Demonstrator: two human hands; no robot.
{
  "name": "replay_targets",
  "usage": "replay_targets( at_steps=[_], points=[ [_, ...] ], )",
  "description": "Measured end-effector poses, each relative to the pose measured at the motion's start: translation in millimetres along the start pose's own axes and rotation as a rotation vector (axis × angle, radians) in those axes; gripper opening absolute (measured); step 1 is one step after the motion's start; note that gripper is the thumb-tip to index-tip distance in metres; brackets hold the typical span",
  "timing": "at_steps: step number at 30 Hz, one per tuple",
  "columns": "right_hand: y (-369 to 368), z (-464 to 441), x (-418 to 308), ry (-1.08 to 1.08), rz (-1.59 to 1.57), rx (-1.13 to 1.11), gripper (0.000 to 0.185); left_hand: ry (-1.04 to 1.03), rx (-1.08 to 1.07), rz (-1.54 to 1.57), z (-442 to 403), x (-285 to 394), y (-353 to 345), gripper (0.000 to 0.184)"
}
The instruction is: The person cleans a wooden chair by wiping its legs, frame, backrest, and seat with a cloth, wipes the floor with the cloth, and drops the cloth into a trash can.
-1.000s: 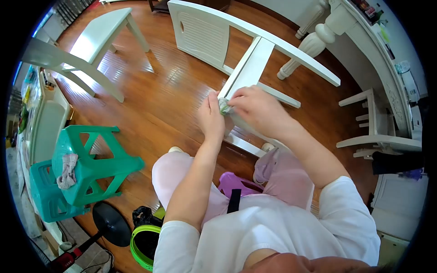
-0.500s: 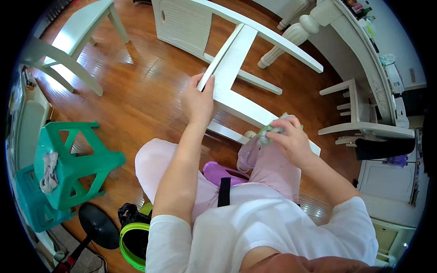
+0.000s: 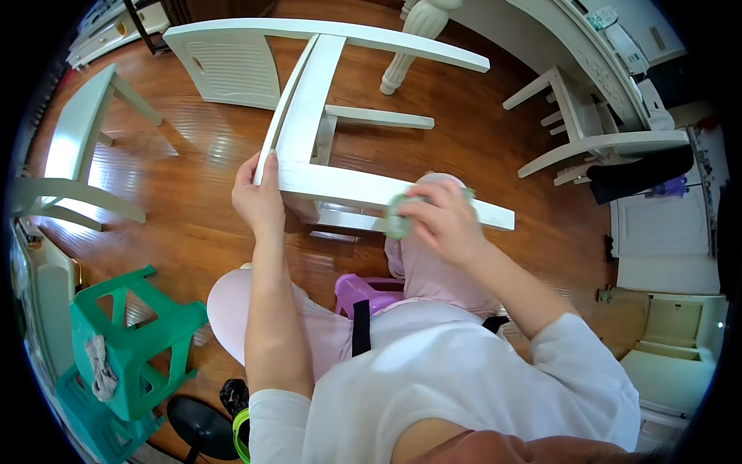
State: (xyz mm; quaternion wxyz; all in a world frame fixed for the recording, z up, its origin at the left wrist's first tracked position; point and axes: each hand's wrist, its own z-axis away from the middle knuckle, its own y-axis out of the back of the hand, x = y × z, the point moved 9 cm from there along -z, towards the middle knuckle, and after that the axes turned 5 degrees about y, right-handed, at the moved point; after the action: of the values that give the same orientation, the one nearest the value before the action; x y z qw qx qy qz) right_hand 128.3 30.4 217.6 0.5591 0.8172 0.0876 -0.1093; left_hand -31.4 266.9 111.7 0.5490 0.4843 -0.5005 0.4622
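A white wooden chair (image 3: 344,184) lies tipped on its side in front of me, its legs pointing right. My left hand (image 3: 260,199) grips the edge of the seat, with the thumb on the near side and the fingers behind. Against the chair's near leg, my right hand (image 3: 447,220) presses a crumpled green-and-white cloth (image 3: 398,216). The fingers are bent over the cloth, and part of it is covered by them. Both knees are beside the chair's near side.
Green plastic stools (image 3: 127,340) stand at the left, with a grey rag (image 3: 100,367) on top. A bin with a lime-green rim (image 3: 241,435) is at lower left. A purple stool (image 3: 363,292) shows beneath me. Other white chairs (image 3: 572,116) stand around.
The view has shifted, so the chair appears further left and lower. My right hand has slid the cloth along the near leg toward the seat. My left hand keeps its grip.
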Motion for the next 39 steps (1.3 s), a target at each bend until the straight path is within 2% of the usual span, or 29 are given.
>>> replay_targets(
  at_steps=[5,8,9,12,14,18,20,23,26,30,33,34,36,39],
  points=[
    [16.0,37.1,10.6,-0.155,0.104,0.104,0.027,0.006,0.026,-0.017,2.6,0.7,3.7,0.030],
    [-21.2,-12.8,-17.4,-0.086,-0.034,0.050,0.024,-0.011,0.059,-0.089,-0.4,0.2,9.5,0.029],
    [-26.5,-35.6,-41.4,-0.004,-0.118,0.112,0.023,-0.008,0.071,-0.060,-2.1,-3.7,15.4,0.028],
    [-56.3,-69.7,-54.0,-0.005,-0.254,0.095,0.023,-0.027,0.037,-0.030,-7.2,-11.3,14.8,0.027],
    [-49.4,-55.3,-48.6,0.012,-0.273,0.126,0.022,-0.007,0.044,0.040,-10.5,-22.7,20.6,0.028],
    [1.5,22.8,12.1,-0.178,0.030,0.096,0.023,0.004,0.009,0.016,-5.8,-13.6,14.0,0.028],
    [34.0,57.7,31.6,-0.321,0.083,0.112,0.024,0.021,0.014,0.011,-5.8,-14.8,12.9,0.027],
    [40.8,76.0,40.0,-0.359,0.165,0.136,0.024,-0.002,0.034,0.015,-3.8,-10.9,14.0,0.027],
    [23.4,41.5,28.9,-0.296,0.186,0.114,0.024,-0.029,0.034,-0.018,-2.1,-6.0,12.3,0.027],
    [-20.5,-24.4,-7.1,-0.169,-0.151,0.137,0.023,-0.032,0.037,-0.016,-8.3,-13.5,17.9,0.026],
    [-26.1,-25.4,-5.6,-0.138,-0.291,0.155,0.026,-0.010,0.026,-0.008,-9.6,-15.4,16.7,0.025],
    [-23.4,-15.9,0.4,-0.143,-0.289,0.152,0.026,0.027,0.026,0.013,-8.3,-19.0,18.5,0.025],
    [1.9,19.1,21.6,-0.125,-0.032,0.123,0.023,0.002,0.017,-0.005,-10.0,-18.8,17.9,0.027],
    [51.2,63.4,48.4,-0.245,0.016,0.050,0.024,-0.035,0.016,-0.026,-9.6,-14.2,16.7,0.029]
  ],
)
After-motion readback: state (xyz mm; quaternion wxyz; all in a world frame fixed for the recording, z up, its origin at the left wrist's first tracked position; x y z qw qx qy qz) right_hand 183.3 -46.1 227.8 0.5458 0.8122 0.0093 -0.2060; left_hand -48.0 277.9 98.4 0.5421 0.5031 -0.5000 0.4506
